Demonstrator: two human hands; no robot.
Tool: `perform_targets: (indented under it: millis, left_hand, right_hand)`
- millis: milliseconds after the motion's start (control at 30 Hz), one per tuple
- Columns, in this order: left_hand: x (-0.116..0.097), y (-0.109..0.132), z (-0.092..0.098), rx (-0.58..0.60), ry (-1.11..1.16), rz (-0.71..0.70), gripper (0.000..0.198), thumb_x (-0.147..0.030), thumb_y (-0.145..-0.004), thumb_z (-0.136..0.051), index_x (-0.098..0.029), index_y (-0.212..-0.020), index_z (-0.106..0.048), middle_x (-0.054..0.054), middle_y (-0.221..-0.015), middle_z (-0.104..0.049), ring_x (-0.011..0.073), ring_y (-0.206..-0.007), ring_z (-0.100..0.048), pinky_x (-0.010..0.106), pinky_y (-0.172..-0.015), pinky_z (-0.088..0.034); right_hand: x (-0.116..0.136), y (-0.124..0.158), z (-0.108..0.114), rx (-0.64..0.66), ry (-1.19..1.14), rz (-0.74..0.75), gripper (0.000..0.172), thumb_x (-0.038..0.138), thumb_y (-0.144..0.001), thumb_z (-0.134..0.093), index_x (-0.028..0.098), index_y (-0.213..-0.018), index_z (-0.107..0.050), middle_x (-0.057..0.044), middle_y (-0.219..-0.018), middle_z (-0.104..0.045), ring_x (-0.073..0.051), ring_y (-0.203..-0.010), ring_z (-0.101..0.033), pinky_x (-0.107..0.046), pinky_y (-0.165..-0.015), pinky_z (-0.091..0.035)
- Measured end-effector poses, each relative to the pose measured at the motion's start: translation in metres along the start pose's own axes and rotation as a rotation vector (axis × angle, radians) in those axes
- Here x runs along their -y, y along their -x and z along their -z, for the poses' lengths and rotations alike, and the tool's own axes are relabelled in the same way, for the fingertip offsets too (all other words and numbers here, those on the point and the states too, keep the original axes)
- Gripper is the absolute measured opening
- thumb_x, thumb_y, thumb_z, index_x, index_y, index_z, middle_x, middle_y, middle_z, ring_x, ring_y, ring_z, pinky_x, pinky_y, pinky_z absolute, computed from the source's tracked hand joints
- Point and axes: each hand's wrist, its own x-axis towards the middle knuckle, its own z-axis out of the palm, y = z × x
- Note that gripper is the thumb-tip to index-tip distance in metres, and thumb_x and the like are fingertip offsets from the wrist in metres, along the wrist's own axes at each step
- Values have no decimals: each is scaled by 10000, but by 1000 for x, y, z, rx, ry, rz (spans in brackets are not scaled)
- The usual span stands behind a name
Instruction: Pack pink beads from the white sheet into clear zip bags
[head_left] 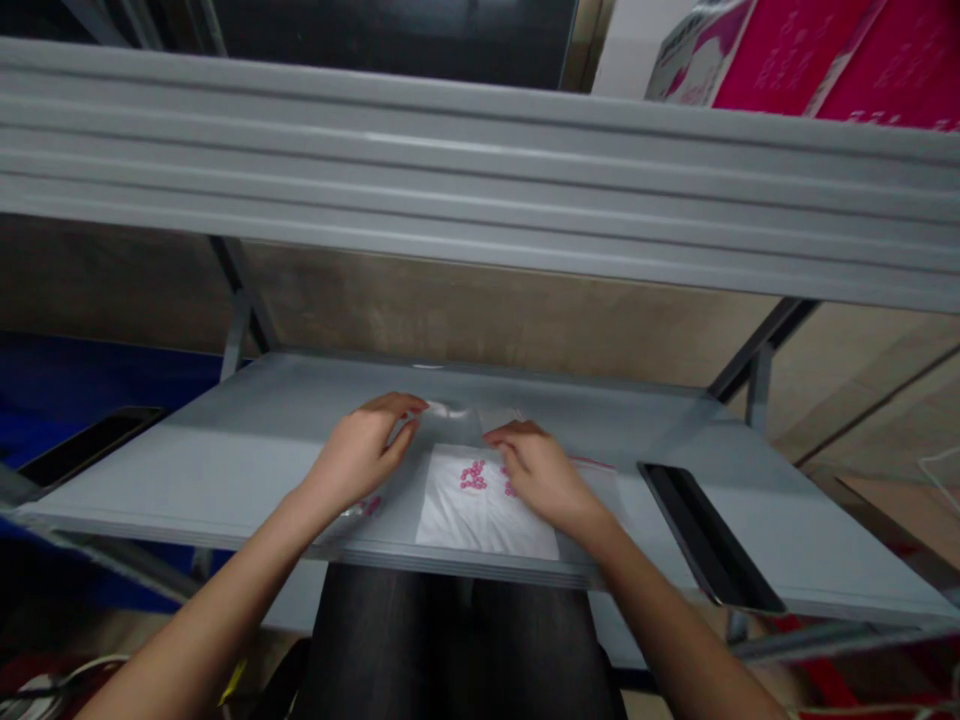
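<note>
Currently, all positions are given relative to the grey metal shelf (225, 450), which serves as the reference surface. A clear plastic bag (450, 425) lies flat near the middle of the shelf, with its lower edge close to the front edge of the shelf. Inside the bag is a white sheet (480, 520) printed with a cluster of small pink motifs (472, 475). A thin red strip (592, 463) runs along the edge of the bag nearest the right end of the shelf.

The left hand (356, 455) is at the upper left of the bag, with its fingers curved and its thumb apart from them. The fingertips touch the crumpled film near the rear of the shelf. The hand is partly closed, but a firm grip cannot be confirmed. The right hand (536, 478) rests on the bag over the upper right part of the white sheet. Its fingers are bent downward in contact with the film, and it is not possible to tell whether they are gripping.

A black flat panel (90, 445) lies near the left end of the shelf, and a second black flat panel (705, 535) lies near the right end. A ribbed grey upper shelf (480, 170) spans above. Dark trousers (450, 640) show below the front edge of the shelf.
</note>
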Motion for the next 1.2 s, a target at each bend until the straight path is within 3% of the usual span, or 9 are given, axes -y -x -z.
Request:
perform_targets:
  millis: [133,300,367,433,533,667,867,1067,1200]
  left_hand:
    - [15,66,3,-25,-163,53,272,-293,-916,-460,-171,-1056,-657,118,-1053,-709,295,-999,-650,452,-892,-509]
    - [34,111,-13,-141,-129,106,177,-254,-878,-546,-200,-982,-680,87,-1006,-731,260,-960,-671,426,-875,-544]
    - [33,116,-19,-201,-89,106,134,-239,-886,-553,-208,-922,-678,68,-942,-737,240,-907,-680,398,-832,-558]
    - [27,117,-24,-261,-66,104,117,-217,-897,-552,-202,-895,-668,63,-913,-733,227,-883,-681,377,-806,-561]
    - [12,117,-29,-353,-14,38,108,-154,-905,-561,-196,-927,-658,58,-929,-719,207,-902,-668,354,-817,-549]
    - [-15,120,-33,-344,99,-197,208,-35,-893,-543,-178,-1000,-649,80,-1012,-691,205,-1007,-619,344,-864,-524]
    - [-41,126,-38,-153,208,-396,275,8,-900,-459,-126,-1046,-650,138,-1103,-654,233,-1146,-537,334,-915,-504]
    - [-47,131,-43,-106,413,-162,324,8,-876,-434,-213,-888,-671,68,-1079,-650,183,-1047,-600,285,-859,-508]
    - [-59,141,-42,-141,466,56,214,-73,-878,-516,-240,-852,-647,36,-1004,-654,172,-978,-627,262,-834,-497]
  right_hand:
    - [60,22,-54,148,-84,327,475,29,-792,-446,132,-1221,-623,-113,-1210,-668,-244,-1198,-527,-425,-1068,-378]
    - [86,27,-84,230,-95,330,521,103,-773,-502,132,-1290,-564,-139,-1348,-592,-318,-1373,-357,-631,-1162,-89]
    - [85,30,-82,189,-189,326,500,77,-780,-479,161,-1259,-591,-111,-1313,-619,-277,-1355,-396,-582,-1178,-142]
    - [80,37,-76,86,-336,268,483,64,-773,-470,180,-1218,-616,-96,-1263,-646,-240,-1271,-492,-493,-1142,-308]
    - [66,50,-66,-86,-593,7,352,156,-811,-505,175,-1138,-633,-114,-1124,-690,-228,-1025,-639,-407,-923,-529]
    - [45,62,-50,-132,-899,-303,359,407,-828,-596,167,-1094,-625,-95,-945,-692,-193,-738,-662,-313,-625,-570]
    - [21,82,-32,4,-931,-424,271,411,-750,-725,166,-678,-633,27,-580,-570,-83,-482,-502,-192,-458,-417]
    - [3,115,-45,362,-1210,-477,355,488,-688,-770,177,-732,-604,9,-552,-656,-90,-438,-573,-175,-425,-407]
    - [5,134,-63,421,-1246,-548,468,591,-605,-785,176,-685,-584,8,-526,-638,-98,-447,-577,-172,-417,-372]
